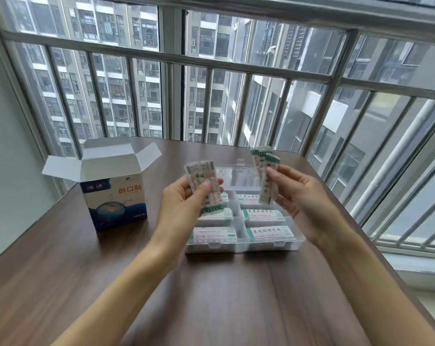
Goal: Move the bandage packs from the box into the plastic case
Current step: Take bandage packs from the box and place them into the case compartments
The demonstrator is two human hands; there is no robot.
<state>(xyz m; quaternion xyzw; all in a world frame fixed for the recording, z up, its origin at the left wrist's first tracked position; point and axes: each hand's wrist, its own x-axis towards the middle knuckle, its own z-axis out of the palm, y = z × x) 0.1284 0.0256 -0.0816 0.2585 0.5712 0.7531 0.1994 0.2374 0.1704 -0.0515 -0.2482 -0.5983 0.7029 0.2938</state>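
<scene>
Plastic case (241, 243): open on table (211, 295), compartments holding bandage packs.
Left hand (184, 203): pinching packs (204, 186) above case.
Right hand (303, 196): pinching packs (266, 176).
Box (114, 196): flaps open, left of case.

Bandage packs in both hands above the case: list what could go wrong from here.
1. Each hand, left hand and right hand, pinches several loose bandage packs; one may slip out and miss the plastic case.
2. The near compartments already look full, so added packs could overfill them.
</scene>
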